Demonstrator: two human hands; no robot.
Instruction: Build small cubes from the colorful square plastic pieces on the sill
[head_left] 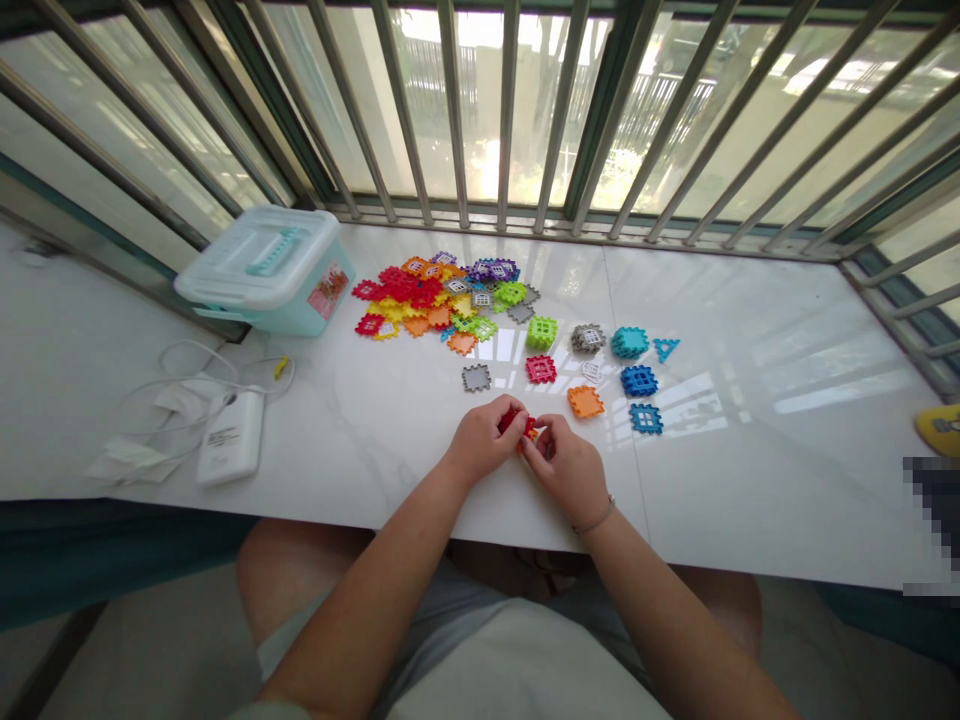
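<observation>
Near the front of the white tabletop, my left hand [487, 430] is closed on red interlocking plastic tiles [508, 418]. My right hand [566, 460] pinches the right side of the same red piece, where a bit of orange shows below. Fingers hide most of it. Just beyond lie a grey tile [476, 378], a pinkish-red stack [541, 369], an orange stack [585, 402] and white window tiles [592, 372]. Farther right are blue tiles [639, 380], a lighter blue window tile [646, 419], a teal stack [630, 343] and a blue triangle [666, 349].
A mixed heap of coloured tiles [412, 295] spreads at the back, beside green [541, 333] and grey [589, 338] stacks. To the left stand a lidded teal box [262, 270] and a white power bank [231, 437] with cables. Metal window bars [506, 130] border the back.
</observation>
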